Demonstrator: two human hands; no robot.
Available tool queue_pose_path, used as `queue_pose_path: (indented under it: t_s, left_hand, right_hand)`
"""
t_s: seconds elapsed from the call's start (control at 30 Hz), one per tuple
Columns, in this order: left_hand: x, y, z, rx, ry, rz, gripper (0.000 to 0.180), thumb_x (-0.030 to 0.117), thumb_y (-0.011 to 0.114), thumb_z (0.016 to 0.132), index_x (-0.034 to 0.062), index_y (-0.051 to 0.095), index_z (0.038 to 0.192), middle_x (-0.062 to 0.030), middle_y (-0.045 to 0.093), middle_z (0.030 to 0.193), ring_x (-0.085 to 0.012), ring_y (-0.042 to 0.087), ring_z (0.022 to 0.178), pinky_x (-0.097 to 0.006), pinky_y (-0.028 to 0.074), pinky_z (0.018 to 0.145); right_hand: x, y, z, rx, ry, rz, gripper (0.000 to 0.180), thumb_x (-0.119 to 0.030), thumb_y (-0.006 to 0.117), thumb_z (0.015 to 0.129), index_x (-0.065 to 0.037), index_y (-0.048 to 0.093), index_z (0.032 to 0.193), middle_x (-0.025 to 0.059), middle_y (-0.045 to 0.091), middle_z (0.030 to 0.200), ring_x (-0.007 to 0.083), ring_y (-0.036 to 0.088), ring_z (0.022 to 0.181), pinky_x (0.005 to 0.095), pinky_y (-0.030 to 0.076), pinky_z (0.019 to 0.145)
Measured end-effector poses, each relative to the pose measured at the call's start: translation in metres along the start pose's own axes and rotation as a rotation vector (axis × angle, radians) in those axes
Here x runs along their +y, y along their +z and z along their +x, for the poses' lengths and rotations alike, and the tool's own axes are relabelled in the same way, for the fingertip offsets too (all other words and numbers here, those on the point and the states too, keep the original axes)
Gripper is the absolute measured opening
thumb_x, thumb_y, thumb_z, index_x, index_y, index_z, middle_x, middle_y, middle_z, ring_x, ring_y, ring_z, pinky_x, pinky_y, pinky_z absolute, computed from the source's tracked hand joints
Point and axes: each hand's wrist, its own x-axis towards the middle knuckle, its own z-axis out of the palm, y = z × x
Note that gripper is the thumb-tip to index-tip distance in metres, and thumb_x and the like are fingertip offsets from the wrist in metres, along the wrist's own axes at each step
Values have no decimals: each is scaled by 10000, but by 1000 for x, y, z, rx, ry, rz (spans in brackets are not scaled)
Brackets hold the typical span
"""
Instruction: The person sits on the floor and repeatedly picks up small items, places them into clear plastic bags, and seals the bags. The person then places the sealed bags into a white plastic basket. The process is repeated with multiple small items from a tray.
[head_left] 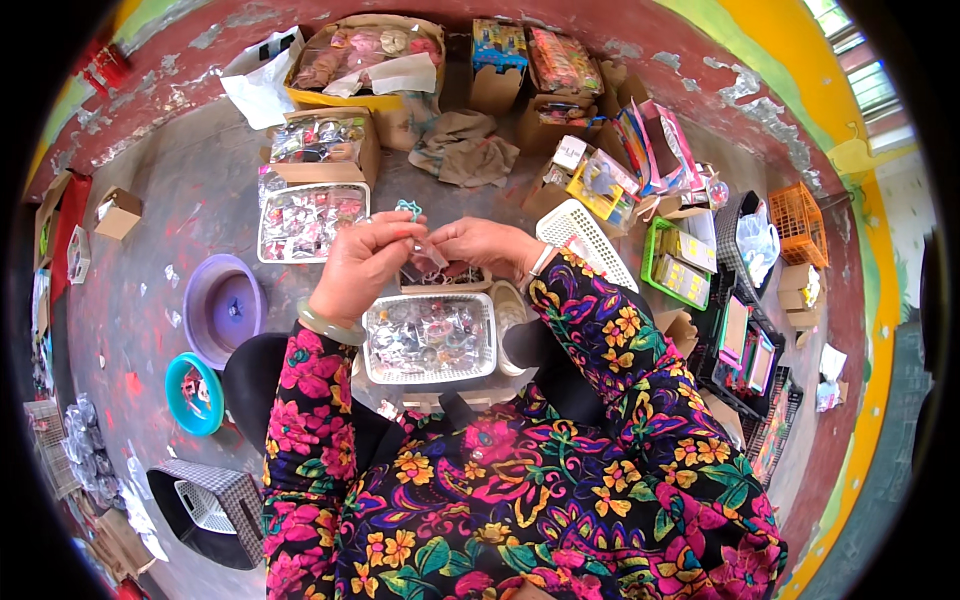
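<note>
My left hand (362, 268), a bangle at its wrist, is closed in a pinch. A small teal star-shaped trinket (408, 209) shows at its fingertips. Between my hands is a small clear plastic bag (430, 254). My right hand (488, 246) has its fingers closed at the bag's edge, its fingertips close to the left ones. Just below lies a white basket (430, 378) of small clear-wrapped pieces. Partly hidden behind my hands is a cardboard box (447, 286) with dark contents. Another white basket (264, 235) with packed trinkets stands beyond my left hand.
To the left stand a purple basin (196, 318) and a teal basin (176, 408) holding small pieces. Cardboard boxes (370, 150) line the far side. At right are an empty-looking white basket (600, 236), a green basket (653, 246) and dark crates (735, 385).
</note>
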Motion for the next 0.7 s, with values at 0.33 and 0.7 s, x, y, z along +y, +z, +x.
queue_pose_path:
  t_s: [0.33, 0.7]
  left_hand:
    - [-5, 4, -1, -35, 20, 189, 215, -45, 526, 789, -18, 646, 965, -124, 612, 1036, -195, 521, 1071, -295, 404, 895]
    - [3, 1, 1, 100, -246, -277, 171, -20, 527, 806, -49, 644, 927, -80, 616, 963, -129, 572, 866, -240, 464, 758]
  right_hand:
    - [-11, 7, 4, -128, -178, 570, 394, -43, 534, 826, 3, 426, 1202, 97, 544, 1082, 159, 559, 940, 291, 446, 840]
    - [-14, 10, 5, -34, -185, 640, 352, -140, 555, 863, 3, 446, 1166, 116, 563, 1057, 178, 569, 954, 305, 473, 841]
